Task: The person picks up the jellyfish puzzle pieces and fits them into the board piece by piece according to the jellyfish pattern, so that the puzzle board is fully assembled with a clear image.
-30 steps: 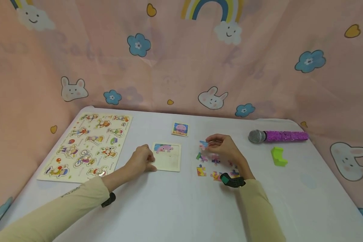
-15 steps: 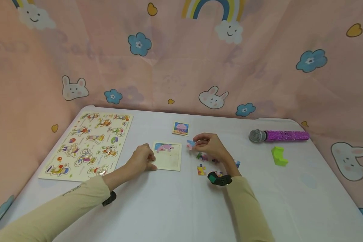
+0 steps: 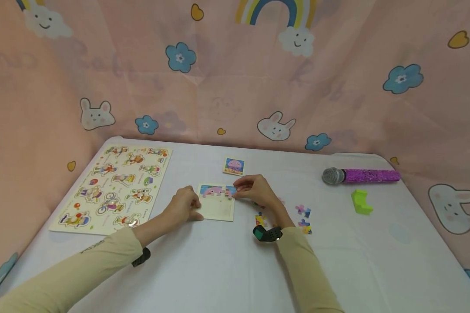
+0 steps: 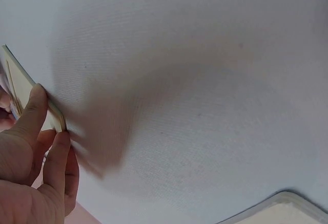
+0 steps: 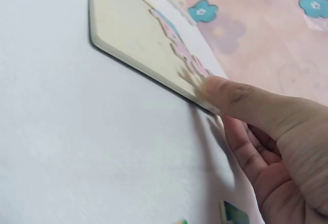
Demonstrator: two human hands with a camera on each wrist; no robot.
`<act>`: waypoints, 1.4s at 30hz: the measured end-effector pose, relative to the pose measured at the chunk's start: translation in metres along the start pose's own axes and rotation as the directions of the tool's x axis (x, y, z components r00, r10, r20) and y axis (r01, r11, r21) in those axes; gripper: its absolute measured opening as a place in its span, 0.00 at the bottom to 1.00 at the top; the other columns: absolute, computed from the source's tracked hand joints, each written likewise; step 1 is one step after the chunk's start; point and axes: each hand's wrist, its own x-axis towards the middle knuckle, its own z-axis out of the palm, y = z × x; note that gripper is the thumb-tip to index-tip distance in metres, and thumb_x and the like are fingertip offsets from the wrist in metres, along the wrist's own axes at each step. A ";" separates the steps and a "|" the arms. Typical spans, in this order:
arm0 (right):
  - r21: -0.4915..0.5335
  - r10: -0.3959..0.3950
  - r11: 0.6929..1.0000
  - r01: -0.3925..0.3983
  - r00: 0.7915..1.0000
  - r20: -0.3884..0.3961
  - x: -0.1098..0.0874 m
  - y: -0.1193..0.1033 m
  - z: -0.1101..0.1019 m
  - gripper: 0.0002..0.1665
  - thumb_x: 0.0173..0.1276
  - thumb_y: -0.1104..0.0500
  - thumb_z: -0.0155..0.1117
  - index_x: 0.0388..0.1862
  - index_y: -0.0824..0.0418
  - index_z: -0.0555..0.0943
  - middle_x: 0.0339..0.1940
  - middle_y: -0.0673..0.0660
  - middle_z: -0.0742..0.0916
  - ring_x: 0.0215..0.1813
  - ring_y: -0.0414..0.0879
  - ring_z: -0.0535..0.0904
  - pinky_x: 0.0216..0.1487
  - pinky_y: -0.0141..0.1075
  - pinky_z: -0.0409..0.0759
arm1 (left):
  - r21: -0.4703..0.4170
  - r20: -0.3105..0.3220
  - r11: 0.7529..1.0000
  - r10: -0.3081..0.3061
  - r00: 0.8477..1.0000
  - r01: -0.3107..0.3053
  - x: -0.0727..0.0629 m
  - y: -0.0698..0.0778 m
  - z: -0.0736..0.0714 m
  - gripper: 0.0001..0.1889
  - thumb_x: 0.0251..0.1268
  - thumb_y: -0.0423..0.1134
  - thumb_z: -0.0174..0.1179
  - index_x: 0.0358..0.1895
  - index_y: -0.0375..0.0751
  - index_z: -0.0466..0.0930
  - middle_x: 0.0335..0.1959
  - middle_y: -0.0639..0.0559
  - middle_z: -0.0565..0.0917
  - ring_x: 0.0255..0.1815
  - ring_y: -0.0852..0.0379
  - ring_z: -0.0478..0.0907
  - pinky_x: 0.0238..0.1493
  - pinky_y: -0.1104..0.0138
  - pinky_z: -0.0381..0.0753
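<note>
A small square wooden puzzle tray (image 3: 219, 211) lies on the white table, with pink-and-blue jigsaw pieces (image 3: 210, 190) fitted along its far left edge. My left hand (image 3: 182, 205) holds the tray at its left side; in the left wrist view, thumb and fingers pinch the tray's corner (image 4: 55, 117). Between the thumb and fingers of my right hand (image 3: 256, 190) is a blue-and-pink jigsaw piece (image 3: 230, 191), over the tray's far right corner. The right wrist view shows the right thumb (image 5: 220, 90) at the tray's edge, hiding most of that piece.
Several loose jigsaw pieces (image 3: 304, 227) lie right of the tray, partly behind the right forearm. A small jellyfish picture tile (image 3: 233, 166) sits beyond the tray. At left is a large picture board (image 3: 119, 187); at right, a purple microphone (image 3: 370, 175) and a lime-green block (image 3: 360, 202).
My right hand has carried the jigsaw piece leftward from the loose pieces to the tray's far right corner, uncovering pieces on the right. The left hand has stayed at the tray's left edge.
</note>
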 end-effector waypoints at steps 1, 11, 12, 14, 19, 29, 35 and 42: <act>-0.009 -0.006 1.000 0.006 1.000 -0.003 0.001 0.000 0.002 0.18 0.53 0.66 0.75 0.43 0.68 0.83 0.37 0.59 0.86 0.34 0.42 0.80 0.39 0.29 0.78 | -0.004 -0.001 1.000 0.001 1.000 -0.001 0.000 0.000 0.000 0.15 0.34 0.27 0.78 0.30 0.27 0.84 0.27 0.49 0.74 0.30 0.56 0.71 0.33 0.67 0.75; -0.113 -0.033 0.993 0.032 0.999 -0.007 0.005 -0.007 0.009 0.17 0.51 0.64 0.77 0.40 0.67 0.84 0.32 0.56 0.85 0.30 0.41 0.76 0.34 0.28 0.75 | -0.004 -0.001 1.000 0.016 1.000 -0.016 0.001 0.000 -0.001 0.15 0.34 0.27 0.78 0.29 0.27 0.84 0.26 0.49 0.73 0.30 0.56 0.70 0.33 0.67 0.73; -0.125 -0.035 0.992 0.034 0.999 -0.004 0.006 -0.008 0.009 0.17 0.51 0.64 0.77 0.40 0.67 0.84 0.31 0.56 0.85 0.30 0.41 0.76 0.34 0.28 0.75 | -0.003 0.000 1.000 0.014 1.000 -0.014 0.001 0.000 -0.001 0.15 0.34 0.27 0.78 0.29 0.27 0.84 0.26 0.49 0.73 0.30 0.56 0.70 0.33 0.67 0.73; -0.145 -0.030 0.989 0.030 1.000 0.002 0.007 -0.010 0.009 0.17 0.51 0.64 0.77 0.40 0.67 0.84 0.31 0.55 0.85 0.30 0.41 0.76 0.33 0.28 0.75 | -0.003 0.002 1.000 0.006 1.000 -0.006 0.002 0.000 -0.001 0.15 0.34 0.27 0.78 0.29 0.27 0.85 0.26 0.49 0.73 0.30 0.56 0.70 0.33 0.67 0.73; -0.168 -0.008 0.986 0.012 1.000 0.022 0.009 -0.012 0.009 0.18 0.51 0.64 0.77 0.41 0.66 0.84 0.31 0.54 0.85 0.30 0.41 0.76 0.33 0.29 0.74 | -0.004 0.000 1.000 0.009 1.000 -0.009 0.002 -0.001 -0.001 0.15 0.34 0.27 0.78 0.29 0.27 0.84 0.26 0.49 0.73 0.30 0.55 0.70 0.33 0.67 0.73; -0.075 -0.032 0.997 0.032 0.999 0.009 0.008 -0.013 0.011 0.19 0.52 0.66 0.75 0.44 0.69 0.82 0.36 0.59 0.86 0.35 0.44 0.79 0.40 0.31 0.78 | -0.004 -0.005 1.000 0.018 1.000 -0.019 0.000 -0.003 0.000 0.15 0.35 0.28 0.78 0.30 0.27 0.85 0.27 0.49 0.74 0.30 0.55 0.70 0.34 0.67 0.74; 0.000 -0.024 1.000 0.024 1.000 -0.020 0.000 -0.014 0.005 0.18 0.56 0.67 0.72 0.46 0.69 0.81 0.43 0.61 0.85 0.40 0.47 0.81 0.45 0.34 0.80 | 0.006 0.003 0.996 0.086 0.996 -0.086 -0.004 -0.010 -0.001 0.15 0.39 0.32 0.77 0.30 0.28 0.83 0.28 0.48 0.75 0.29 0.56 0.70 0.32 0.69 0.72; 0.025 0.029 0.999 -0.028 0.999 -0.039 -0.019 -0.008 -0.018 0.20 0.59 0.66 0.70 0.50 0.69 0.80 0.47 0.63 0.83 0.45 0.50 0.80 0.48 0.34 0.79 | -0.020 0.036 0.992 0.123 0.992 -0.123 -0.011 -0.013 -0.001 0.15 0.48 0.33 0.74 0.37 0.27 0.83 0.36 0.45 0.77 0.35 0.54 0.74 0.33 0.70 0.74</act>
